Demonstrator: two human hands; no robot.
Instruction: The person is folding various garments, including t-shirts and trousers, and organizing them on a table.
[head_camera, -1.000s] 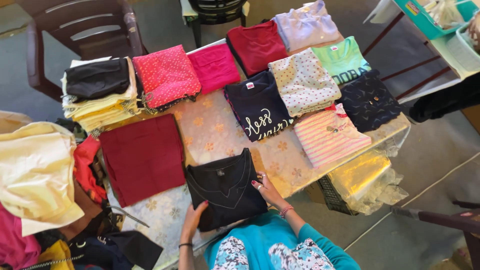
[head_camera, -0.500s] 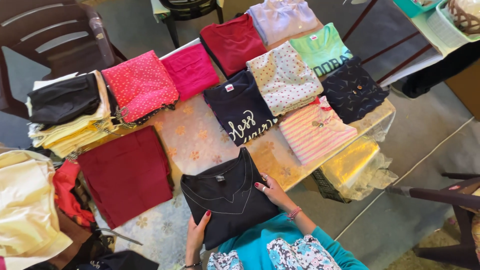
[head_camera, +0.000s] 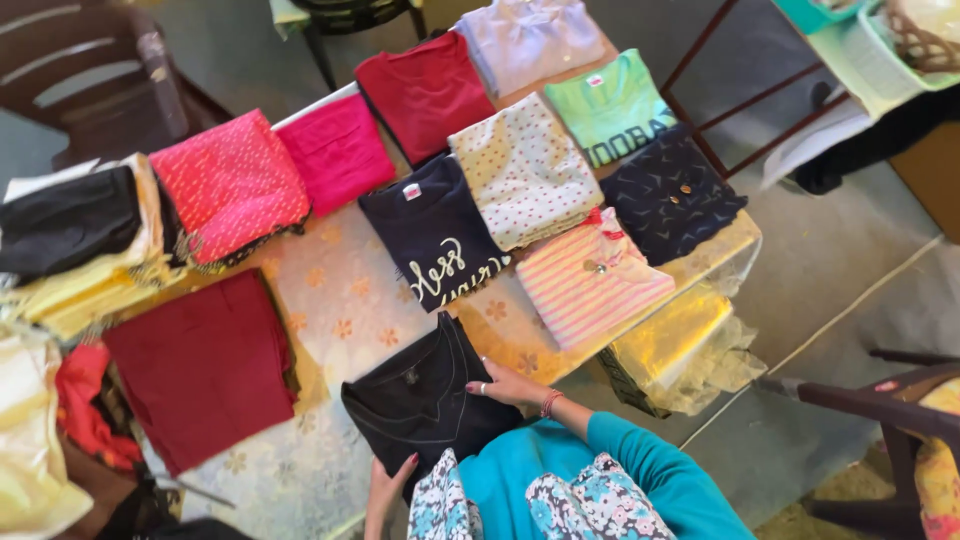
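Note:
A folded black garment lies at the near edge of a table covered with a pale floral cloth. My right hand rests flat on the garment's right edge, fingers spread, a ring showing. My left hand touches its near left corner with fingers apart. My teal sleeve and a floral-print top fill the bottom of the view. Just beyond the black garment lie a navy shirt with gold lettering and a pink striped top.
Folded clothes cover the table: dark red cloth, red patterned, magenta, maroon, cream dotted, green, navy, lilac. A black and yellow pile sits left. Dark chairs stand around.
The view has shifted and come closer. The black garment now sits narrower and more folded under my hands, and my right hand has slid onto its right edge.

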